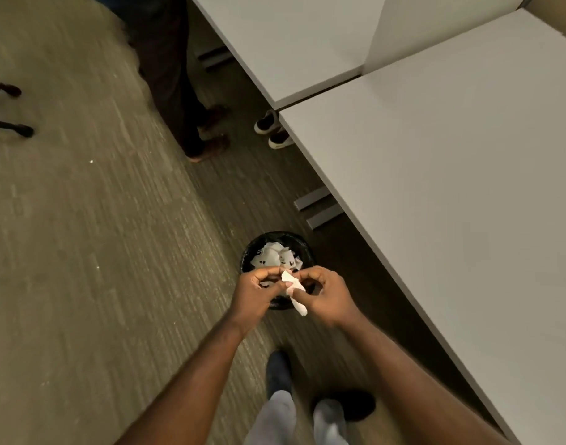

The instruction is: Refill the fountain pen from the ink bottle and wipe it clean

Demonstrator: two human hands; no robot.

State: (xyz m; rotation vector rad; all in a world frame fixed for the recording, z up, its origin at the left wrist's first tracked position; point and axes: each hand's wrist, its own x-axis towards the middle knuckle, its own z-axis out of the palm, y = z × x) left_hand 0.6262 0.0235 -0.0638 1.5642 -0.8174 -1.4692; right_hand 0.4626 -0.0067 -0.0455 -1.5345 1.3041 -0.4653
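I stand over a small black waste bin point(252, 252) on the carpet, with crumpled, ink-spotted white paper inside it. Both hands are above the bin. My left hand point(254, 292) and my right hand point(323, 295) pinch a small white tissue point(294, 292) between their fingertips; its lower end hangs down between them. No fountain pen or ink bottle is in view.
A white table point(451, 187) runs along the right, a second white table point(291, 43) behind it. Another person's dark legs and shoes point(207, 136) stand on the carpet ahead. A pair of sneakers point(272, 130) shows under the table edge. My own feet point(278, 370) are below.
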